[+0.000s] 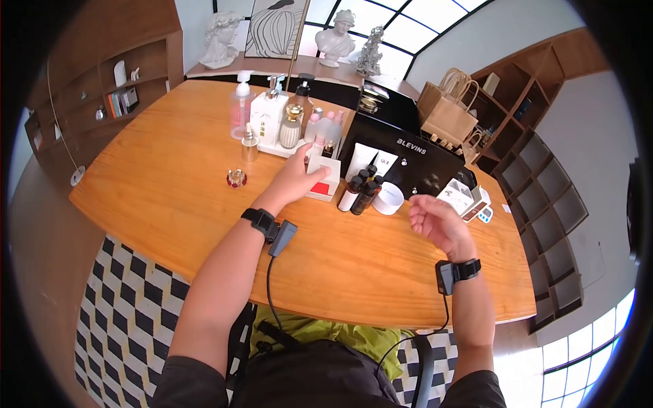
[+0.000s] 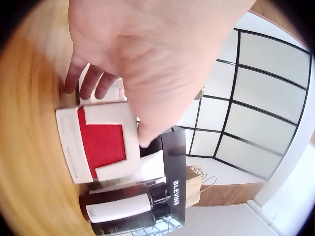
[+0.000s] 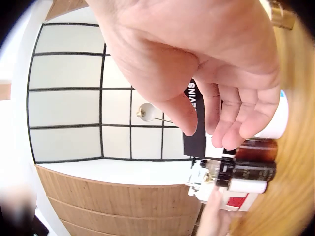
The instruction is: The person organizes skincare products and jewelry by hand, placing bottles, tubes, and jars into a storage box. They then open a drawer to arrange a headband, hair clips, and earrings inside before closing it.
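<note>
My left hand (image 1: 295, 178) is on a small white box (image 1: 331, 174) with a red panel, thumb along its top edge and fingers around its left side. In the left wrist view the red panel (image 2: 102, 147) faces the camera. My right hand (image 1: 439, 221) hangs loosely curled above the table's right part and holds nothing. It is nearest a round white jar (image 1: 388, 199). Between the hands stand several small dark bottles (image 1: 362, 192) with black caps. Behind them a white tube (image 1: 371, 162) leans at the black BLEVINS box (image 1: 420, 163).
Pump bottles (image 1: 241, 109) and perfume bottles (image 1: 291, 128) crowd a white tray at the back left. A red and gold ornament (image 1: 237, 178) sits in front of them. Small cartons (image 1: 457, 197) and paper bags (image 1: 449, 112) are at the right. Cables trail from both wrists.
</note>
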The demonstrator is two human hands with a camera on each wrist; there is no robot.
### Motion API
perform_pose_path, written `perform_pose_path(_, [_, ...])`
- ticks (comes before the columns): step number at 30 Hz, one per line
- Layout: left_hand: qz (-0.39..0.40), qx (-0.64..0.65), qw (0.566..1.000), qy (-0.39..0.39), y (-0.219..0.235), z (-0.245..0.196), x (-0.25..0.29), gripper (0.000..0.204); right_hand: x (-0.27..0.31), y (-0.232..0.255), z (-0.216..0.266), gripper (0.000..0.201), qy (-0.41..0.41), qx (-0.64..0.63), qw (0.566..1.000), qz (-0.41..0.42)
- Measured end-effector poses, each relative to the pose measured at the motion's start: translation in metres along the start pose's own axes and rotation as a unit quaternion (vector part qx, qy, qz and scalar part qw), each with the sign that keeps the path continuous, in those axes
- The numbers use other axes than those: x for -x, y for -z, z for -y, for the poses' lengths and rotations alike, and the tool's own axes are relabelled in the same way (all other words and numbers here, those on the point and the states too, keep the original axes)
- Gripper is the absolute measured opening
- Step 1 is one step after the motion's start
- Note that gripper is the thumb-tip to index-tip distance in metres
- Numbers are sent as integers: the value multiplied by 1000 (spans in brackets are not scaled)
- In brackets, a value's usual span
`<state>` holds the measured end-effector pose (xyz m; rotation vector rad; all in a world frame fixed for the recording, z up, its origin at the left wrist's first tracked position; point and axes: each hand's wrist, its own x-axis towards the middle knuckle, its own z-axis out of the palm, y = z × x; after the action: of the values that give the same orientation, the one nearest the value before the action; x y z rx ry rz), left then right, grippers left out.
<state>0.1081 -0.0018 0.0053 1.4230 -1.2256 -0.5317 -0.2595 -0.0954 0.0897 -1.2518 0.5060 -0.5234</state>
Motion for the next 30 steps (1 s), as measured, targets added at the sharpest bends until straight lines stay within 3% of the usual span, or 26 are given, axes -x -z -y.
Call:
perform_pose_path(1, [4, -8, 1000, -3, 6, -8, 2, 87, -1, 2, -11, 24, -23, -2, 999, -23])
perform_pose_path(3, [107, -90, 990, 16, 21, -17, 6, 100, -1, 2, -25, 23, -41, -17, 998, -46])
perform_pose_path(5, [111, -98, 989, 12, 22, -8, 4, 105, -1, 1, -38, 26, -71, -19, 996, -47])
perform_pose_path(13, [53, -127, 990, -18, 4, -2, 4, 93, -3, 15, -63, 28, -60, 0, 997, -47])
perform_pose_path(17, [51, -104, 993, -32, 0, 5, 2, 89, -4, 18, -67, 27, -50, 11, 998, -35])
perform_pose_path(22, [69, -69, 995, 12, -1, -6, 5, 80, -3, 16, -67, 26, -47, 21, 998, -38])
perform_pose_path(26, [26, -102, 993, -44, -3, 5, 4, 76, -4, 18, -69, 26, -42, 20, 998, -34])
perform_pose_path(30, [41, -86, 995, -15, -1, -4, 6, 75, -2, 12, -65, 26, -49, 22, 997, -49])
